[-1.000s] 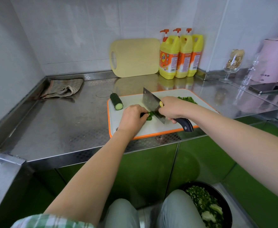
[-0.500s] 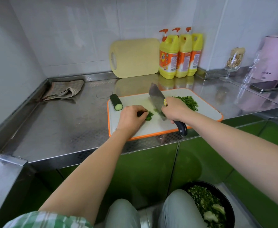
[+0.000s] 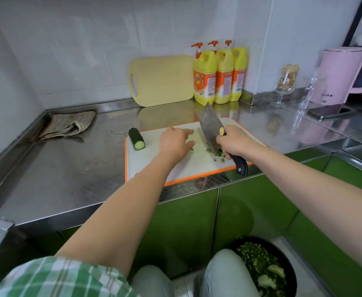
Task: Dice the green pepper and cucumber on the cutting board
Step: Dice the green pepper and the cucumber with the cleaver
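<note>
A white cutting board (image 3: 152, 166) with an orange rim lies on the steel counter. A short piece of cucumber (image 3: 136, 139) rests at its far left corner, cut end facing me. My right hand (image 3: 235, 142) grips the black handle of a cleaver (image 3: 210, 125), blade tilted up and away, its lower edge by a small heap of diced green pepper (image 3: 218, 153). My left hand (image 3: 175, 142) hovers over the board's middle with fingers spread and holds nothing.
A yellow cutting board (image 3: 162, 80) leans on the back wall beside three yellow detergent bottles (image 3: 218, 76). A folded cloth (image 3: 68, 124) lies at the back left. A pink kettle (image 3: 345, 73), a glass and a phone (image 3: 331, 111) stand right. A black bowl of chopped greens (image 3: 263, 266) sits below the counter.
My left hand has let go of the pepper and opened, lifting toward the board's middle. The cleaver has swung right and swept the diced bits with it.
</note>
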